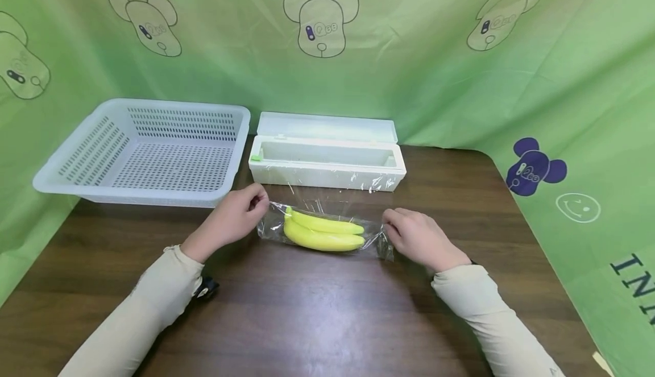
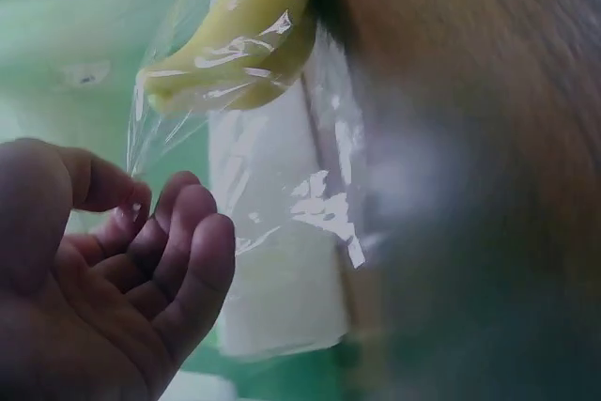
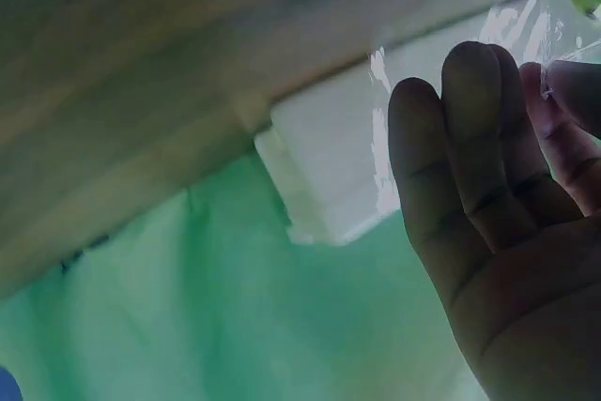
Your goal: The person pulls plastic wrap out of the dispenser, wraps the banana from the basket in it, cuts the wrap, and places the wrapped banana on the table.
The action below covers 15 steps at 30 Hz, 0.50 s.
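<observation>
Two joined yellow bananas (image 1: 323,235) lie in the middle of the table with clear plastic wrap (image 1: 270,223) around them. My left hand (image 1: 236,213) pinches the wrap between thumb and forefinger beside the stem end. In the left wrist view, the wrap (image 2: 343,204) stretches from those fingertips over the bananas (image 2: 249,35), and its loose edge hangs past them. At the tip end my right hand (image 1: 421,237) pinches the other side of the wrap, thumb against forefinger. The remaining fingers (image 3: 470,129) extend loosely in the right wrist view.
Behind the bananas stands a long white wrap box (image 1: 327,175), its lid (image 1: 327,127) raised and a green piece (image 1: 256,158) at its left end. A pale plastic basket (image 1: 140,195) sits at the back left. A green printed curtain (image 1: 430,92) encloses the wooden table (image 1: 317,320).
</observation>
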Tool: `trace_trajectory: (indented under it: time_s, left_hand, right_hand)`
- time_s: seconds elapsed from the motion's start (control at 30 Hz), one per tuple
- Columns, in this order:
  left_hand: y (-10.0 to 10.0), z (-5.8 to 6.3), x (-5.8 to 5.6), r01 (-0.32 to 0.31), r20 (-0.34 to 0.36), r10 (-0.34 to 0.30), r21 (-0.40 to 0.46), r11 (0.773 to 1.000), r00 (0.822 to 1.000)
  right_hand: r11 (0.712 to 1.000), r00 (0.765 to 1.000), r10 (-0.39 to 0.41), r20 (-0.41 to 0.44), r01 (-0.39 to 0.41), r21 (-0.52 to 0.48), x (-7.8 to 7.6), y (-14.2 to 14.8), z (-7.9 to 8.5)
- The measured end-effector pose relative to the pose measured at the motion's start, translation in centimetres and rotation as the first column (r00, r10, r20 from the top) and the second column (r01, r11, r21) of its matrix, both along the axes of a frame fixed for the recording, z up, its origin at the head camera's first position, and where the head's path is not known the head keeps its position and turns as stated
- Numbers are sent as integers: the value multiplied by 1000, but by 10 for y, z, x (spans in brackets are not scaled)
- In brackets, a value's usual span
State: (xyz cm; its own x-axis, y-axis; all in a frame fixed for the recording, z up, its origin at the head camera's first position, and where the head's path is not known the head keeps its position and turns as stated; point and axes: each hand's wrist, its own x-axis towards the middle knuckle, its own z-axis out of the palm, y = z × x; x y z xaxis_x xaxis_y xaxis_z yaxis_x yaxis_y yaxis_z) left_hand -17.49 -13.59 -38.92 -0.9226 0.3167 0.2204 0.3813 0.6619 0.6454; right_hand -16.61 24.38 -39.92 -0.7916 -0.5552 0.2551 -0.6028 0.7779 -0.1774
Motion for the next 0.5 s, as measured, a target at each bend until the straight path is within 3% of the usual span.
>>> trace_trajectory:
  time_s: [0.1,0.23,0.3,0.5]
  left_hand:
    - [5,-7,-9,-41,157,20,127,991,987]
    - [10,-18,-21,-113,361,12,259,959,932]
    - [13,-24,-25,-135,403,18,262,956,915]
    - [19,-29,-31,-157,436,68,171,973,897]
  right_hand:
    - [1000,998,-2,69,1,11,-6,-2,-9]
    - [1000,995,13,103,-15,20,-11,-7,-20]
    - [1000,994,19,109,-21,19,-13,-9,-23]
    - [997,994,15,110,-22,68,-16,-16,-22]
